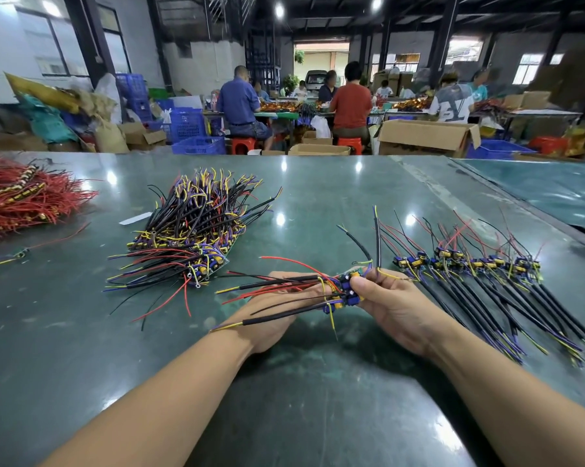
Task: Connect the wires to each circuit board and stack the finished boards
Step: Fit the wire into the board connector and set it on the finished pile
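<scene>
Hands, two, raised just above the glossy dark-green tabletop (318, 416). Left hand (277, 311) lies under a small batch of green circuit boards with blue and yellow parts (343, 293), fingers curled around their trailing wires. Right hand (390, 305) pinches the boards' near end. Advice, as judgement: keep board edges flush and wires combed one way before stacking. Stock: one heap of wired boards (193, 237) left; one spread row (479, 264) right; one red-wire pile (21, 200). Individual boards too tangled to count.
</scene>
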Demonstrator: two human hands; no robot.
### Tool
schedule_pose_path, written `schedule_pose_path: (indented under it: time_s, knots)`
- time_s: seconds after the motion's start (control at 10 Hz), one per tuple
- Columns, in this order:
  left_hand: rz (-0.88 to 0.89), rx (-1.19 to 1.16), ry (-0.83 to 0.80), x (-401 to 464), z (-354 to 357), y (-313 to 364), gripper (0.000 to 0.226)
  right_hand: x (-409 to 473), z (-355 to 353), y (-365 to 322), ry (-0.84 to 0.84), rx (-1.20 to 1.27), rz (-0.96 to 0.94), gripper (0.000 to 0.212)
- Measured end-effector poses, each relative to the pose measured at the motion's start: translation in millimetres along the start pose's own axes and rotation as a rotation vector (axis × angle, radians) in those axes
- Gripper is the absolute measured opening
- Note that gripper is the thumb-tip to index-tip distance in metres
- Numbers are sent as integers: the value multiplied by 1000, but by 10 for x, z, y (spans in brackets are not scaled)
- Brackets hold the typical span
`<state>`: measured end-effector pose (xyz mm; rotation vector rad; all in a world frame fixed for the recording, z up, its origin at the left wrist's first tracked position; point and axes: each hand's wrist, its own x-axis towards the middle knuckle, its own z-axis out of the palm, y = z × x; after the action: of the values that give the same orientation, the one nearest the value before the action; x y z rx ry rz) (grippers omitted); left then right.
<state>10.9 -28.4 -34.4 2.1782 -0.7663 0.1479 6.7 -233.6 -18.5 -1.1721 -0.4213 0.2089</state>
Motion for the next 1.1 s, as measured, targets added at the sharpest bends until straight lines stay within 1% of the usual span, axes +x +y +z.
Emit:
schedule_pose_path:
  time_s: [0.1,0.2,0.3,0.4,0.5,0.6,0.7,0.8,0.9,1.0,1.1]
  knots:
    - [-207,272,-144,-147,0,98,50,-7,-9,4,3,1,1,15]
    - [-381,146,-84,-174,-39,6,49,-6,-6,5,-1,15,5,14]
    - [-311,-283,-61,-108,5,254,37,1,-15,7,4,26,28,7]
    - [-445,-551,-108,-73,-15,156,37,4,-22,6,15,35,50,5]
    - [-366,-527,-112,-41,-18,75,36,9,-24,17,37,22,45,14]
    - [-206,-652,64,-73,-21,265,26,16,4,38,103,-29,31,8]
    - [-261,-520,23,-63,49,208,36,28,32,55,166,-88,13,23]
    - [-239,-641,142,-17,54,255,24,14,60,42,159,-151,21,21]
    - [-225,-769,215,16,53,280,12,-11,50,14,95,-140,36,8]
    - [-168,-790,138,-13,17,299,13,-27,15,-13,44,-110,60,16]
    - [-136,-836,69,-34,-10,321,16,-21,1,-11,24,-12,92,16]
